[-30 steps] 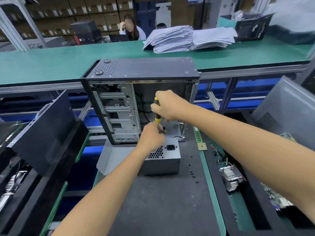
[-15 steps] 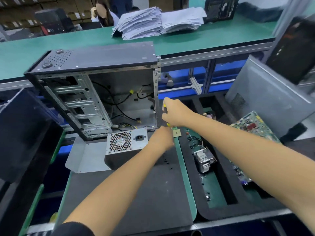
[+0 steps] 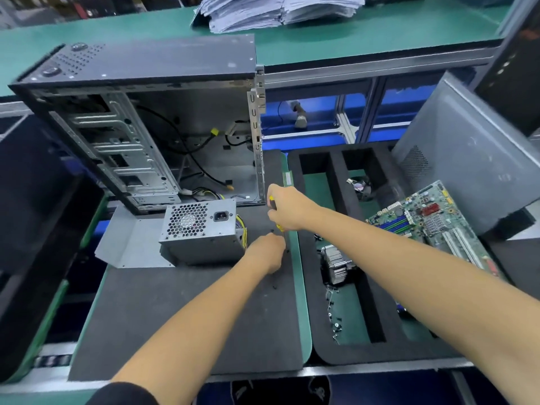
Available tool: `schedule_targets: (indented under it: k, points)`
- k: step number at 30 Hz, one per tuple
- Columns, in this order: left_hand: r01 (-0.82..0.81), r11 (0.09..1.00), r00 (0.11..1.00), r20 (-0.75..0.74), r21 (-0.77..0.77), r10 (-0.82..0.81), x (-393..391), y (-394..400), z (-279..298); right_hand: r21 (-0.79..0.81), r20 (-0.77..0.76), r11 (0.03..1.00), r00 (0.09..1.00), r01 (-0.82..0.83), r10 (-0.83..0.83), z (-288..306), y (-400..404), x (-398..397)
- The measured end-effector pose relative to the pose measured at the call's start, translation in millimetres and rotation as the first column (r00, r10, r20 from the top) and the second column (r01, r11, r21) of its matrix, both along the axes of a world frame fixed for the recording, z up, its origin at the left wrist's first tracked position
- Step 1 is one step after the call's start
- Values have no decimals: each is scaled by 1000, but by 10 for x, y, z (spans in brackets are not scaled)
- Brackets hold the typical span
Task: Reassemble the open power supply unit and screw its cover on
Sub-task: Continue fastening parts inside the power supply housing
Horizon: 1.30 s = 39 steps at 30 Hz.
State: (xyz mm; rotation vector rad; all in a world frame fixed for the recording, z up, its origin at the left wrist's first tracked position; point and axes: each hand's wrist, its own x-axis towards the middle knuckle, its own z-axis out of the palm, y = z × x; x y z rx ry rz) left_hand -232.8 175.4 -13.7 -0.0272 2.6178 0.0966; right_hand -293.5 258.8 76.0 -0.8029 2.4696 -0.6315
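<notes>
Fingers of the right hand (image 3: 287, 210) curl round a screwdriver (image 3: 276, 213), held nearly upright with its tip down over the black mat (image 3: 181, 311). Just below, the left hand (image 3: 267, 249) has its fingertips bunched at the mat, perhaps pinching a screw; blur hides it. Beside that hand, to the left, sits the PSU (image 3: 201, 230), fan grille facing the camera. Behind it stands an open case (image 3: 146, 124). Right of the mat, a motherboard (image 3: 426, 226) leans in a foam tray (image 3: 336, 171).
</notes>
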Motion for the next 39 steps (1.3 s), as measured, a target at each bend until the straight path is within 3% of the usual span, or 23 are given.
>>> schedule_targets:
  k: [7,12,14,17,20,23,30,39]
  points:
    - [14,1000,1000,26,-12,-14,34,-56,-11,21,-19,999,999,-40,40,-6,-52,4]
    - [-95,967,995,6,237,96,-117,-16,301,9,-113,1000,993,-28,29,264,-51,-108]
    - [-148,919,984,-41,366,175,-224,-45,526,-54,-201,998,979,12,-22,475,-85,-176]
    - [-247,751,912,-114,612,393,-302,-217,858,-223,-284,973,950,63,-127,831,-209,-251]
    - [-231,653,824,-212,721,526,-301,-520,1062,-390,-290,918,937,73,-197,1123,-410,-245]
    - [-204,655,773,-291,728,564,-206,-881,1102,-440,-324,898,928,25,-185,1262,-651,-167]
    - [-187,577,746,-268,795,610,15,-1559,1016,-427,-317,904,939,-18,-131,1217,-1243,26]
    - [-174,558,774,-238,811,586,139,-1945,945,-392,-297,919,951,-39,-87,1090,-1629,139]
